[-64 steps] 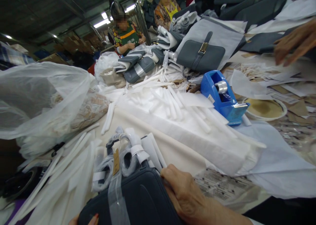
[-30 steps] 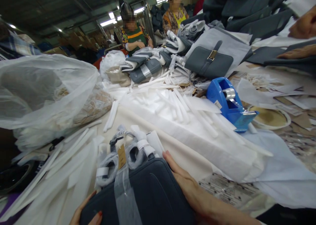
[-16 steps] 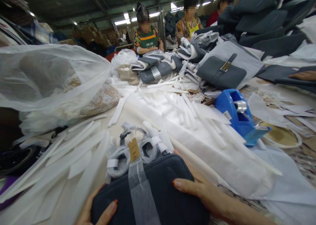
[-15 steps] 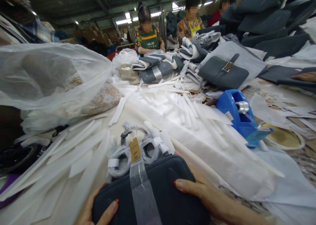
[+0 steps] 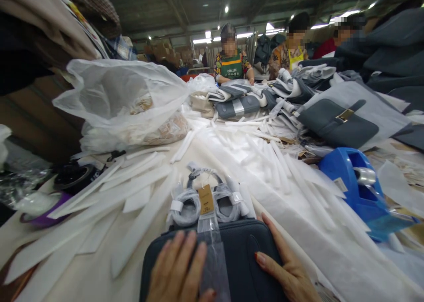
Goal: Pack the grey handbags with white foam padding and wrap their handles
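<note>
A dark blue-grey handbag (image 5: 245, 242) lies close in front of me at the bottom of the head view. A wide strip of transparent tape (image 5: 217, 266) runs down its middle. Beyond its top edge sit two plastic-wrapped strap coils (image 5: 186, 209) and a brown price tag (image 5: 206, 200). My left hand (image 5: 177, 266) rests flat on the bag's left half, fingers stretched out beside the tape. Gripping the right edge is my right hand (image 5: 286, 266), its thumb on top and its fingers round the side.
White foam strips (image 5: 132, 204) lie left of the bag, with white sheeting (image 5: 285, 204) to the right. A blue tape dispenser (image 5: 351, 187) stands at right. Clear plastic bag (image 5: 126, 103) at back left, other handbags (image 5: 338, 118) at back right, people (image 5: 232, 63) beyond.
My left hand has moved from the bag's left edge onto its upper face and lies flat there. My right hand keeps its hold. The view has swung to the left.
</note>
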A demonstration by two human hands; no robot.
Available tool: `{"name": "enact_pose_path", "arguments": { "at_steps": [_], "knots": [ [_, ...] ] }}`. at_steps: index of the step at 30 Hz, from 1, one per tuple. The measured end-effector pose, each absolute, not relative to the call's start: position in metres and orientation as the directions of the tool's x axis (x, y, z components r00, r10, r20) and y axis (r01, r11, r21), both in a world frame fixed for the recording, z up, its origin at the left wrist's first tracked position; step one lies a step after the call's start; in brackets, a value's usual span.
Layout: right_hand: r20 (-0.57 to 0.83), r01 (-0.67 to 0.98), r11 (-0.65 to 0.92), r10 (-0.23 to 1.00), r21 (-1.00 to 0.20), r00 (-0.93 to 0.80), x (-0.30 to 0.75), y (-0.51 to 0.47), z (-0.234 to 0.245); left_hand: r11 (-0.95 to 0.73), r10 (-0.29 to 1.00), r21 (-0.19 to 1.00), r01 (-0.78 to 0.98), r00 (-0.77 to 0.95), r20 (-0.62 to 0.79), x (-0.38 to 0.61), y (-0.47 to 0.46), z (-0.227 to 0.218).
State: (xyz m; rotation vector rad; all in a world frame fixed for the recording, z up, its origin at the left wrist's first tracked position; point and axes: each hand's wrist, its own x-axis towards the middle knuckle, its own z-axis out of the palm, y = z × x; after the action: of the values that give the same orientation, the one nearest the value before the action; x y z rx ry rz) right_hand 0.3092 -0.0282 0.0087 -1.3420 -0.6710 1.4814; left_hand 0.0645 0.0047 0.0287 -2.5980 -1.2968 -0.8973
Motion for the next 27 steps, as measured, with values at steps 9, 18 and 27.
{"name": "enact_pose_path", "arguments": {
  "at_steps": [9, 18, 27],
  "knots": [
    [0.183, 0.506, 0.101, 0.977, -0.856, 0.114, 0.323, -0.018, 0.009, -0.81, 0.271, -0.263, 0.524, 0.732, 0.626, 0.12, 0.018, 0.001],
    [0.782, 0.256, 0.854, 0.518, -0.452, -0.347, 0.174, 0.092, 0.122, -0.725, 0.609, 0.115, 0.679, 0.553, 0.568, 0.118, 0.047, -0.012],
    [0.799, 0.251, 0.869, 0.492, -0.426, -0.347, 0.172, 0.123, 0.074, -0.483, 0.844, 0.432, 0.762, 0.274, 0.46, 0.135, 0.092, -0.025]
  ]
}}
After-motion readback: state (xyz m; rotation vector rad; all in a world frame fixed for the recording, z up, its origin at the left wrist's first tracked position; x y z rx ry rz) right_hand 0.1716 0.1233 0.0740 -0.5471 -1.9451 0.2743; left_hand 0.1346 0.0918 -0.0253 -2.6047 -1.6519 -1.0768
